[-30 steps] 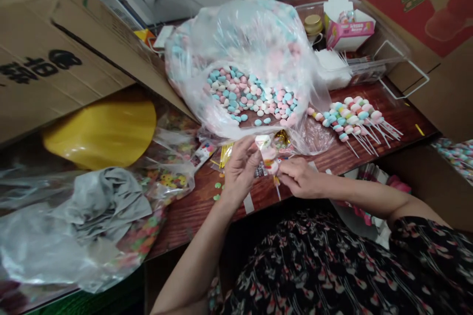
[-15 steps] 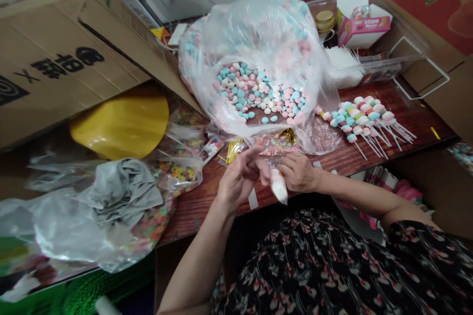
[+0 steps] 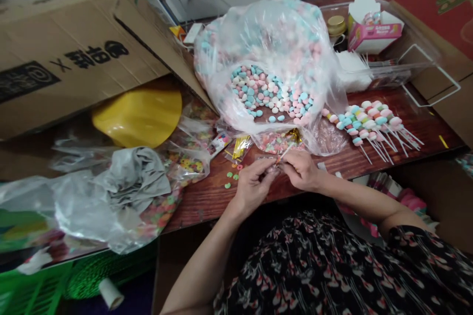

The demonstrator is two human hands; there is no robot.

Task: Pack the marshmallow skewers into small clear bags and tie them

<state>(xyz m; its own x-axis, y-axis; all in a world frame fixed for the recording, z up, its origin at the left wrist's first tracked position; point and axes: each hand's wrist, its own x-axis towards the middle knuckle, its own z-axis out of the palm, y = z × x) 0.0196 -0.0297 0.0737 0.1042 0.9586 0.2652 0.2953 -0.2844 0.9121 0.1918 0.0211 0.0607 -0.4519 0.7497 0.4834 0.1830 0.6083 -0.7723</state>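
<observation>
My left hand (image 3: 254,184) and my right hand (image 3: 301,171) meet above the wooden table, fingers pinched. The left pinches a small clear wrapper (image 3: 265,160), and the right holds a thin stick (image 3: 284,153) with an orange end. Just beyond them lies a gold twist-tie bundle (image 3: 241,147). A big clear bag (image 3: 271,91) of pink, blue and white candies stands behind them. Finished candy skewers (image 3: 371,125) lie to the right. Small green candies (image 3: 231,179) sit left of my left hand.
A cardboard box flap (image 3: 81,54) leans in at left over a yellow plastic piece (image 3: 138,118), a grey cloth (image 3: 133,179) and bags of colourful candy. A pink carton (image 3: 373,29) and gold-lidded jar (image 3: 337,27) stand back right. My patterned clothing (image 3: 325,266) fills the bottom.
The white wrapped candy hanging below my hands earlier is no longer visible. My hands now pinch a thin stick and clear wrapper. The whole scene has shifted rightward in view.
</observation>
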